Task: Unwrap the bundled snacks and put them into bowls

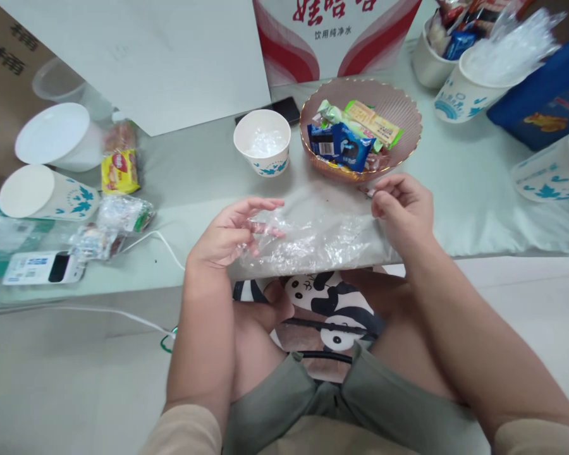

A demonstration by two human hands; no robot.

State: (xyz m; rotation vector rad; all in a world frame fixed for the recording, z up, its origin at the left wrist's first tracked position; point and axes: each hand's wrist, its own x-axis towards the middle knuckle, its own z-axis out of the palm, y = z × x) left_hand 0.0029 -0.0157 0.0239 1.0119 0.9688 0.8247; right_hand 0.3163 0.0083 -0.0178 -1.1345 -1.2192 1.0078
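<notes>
A clear crinkled plastic bag [322, 243] lies flat along the table's front edge, between my two hands. My left hand [234, 234] is at the bag's left end, fingers stretched out and apart; some fingertips are behind or under the film. At the bag's right end, my right hand [401, 205] is closed in a pinch. A small reddish and white bit [367, 191] shows at its fingertips, too small to name. Just beyond the hands stands a pink glass bowl [410, 120] with a gold rim, holding several wrapped snacks [355, 136]. Left of it is a paper cup [268, 165] containing clear plastic.
A dark phone [287, 110] lies behind the cup. On the left are a tipped paper cup [52, 193], a white bowl [52, 136], packaged snacks [119, 170] and a white device [42, 268] near a cable. More cups [554, 170] and a blue bag [545, 95] stand right.
</notes>
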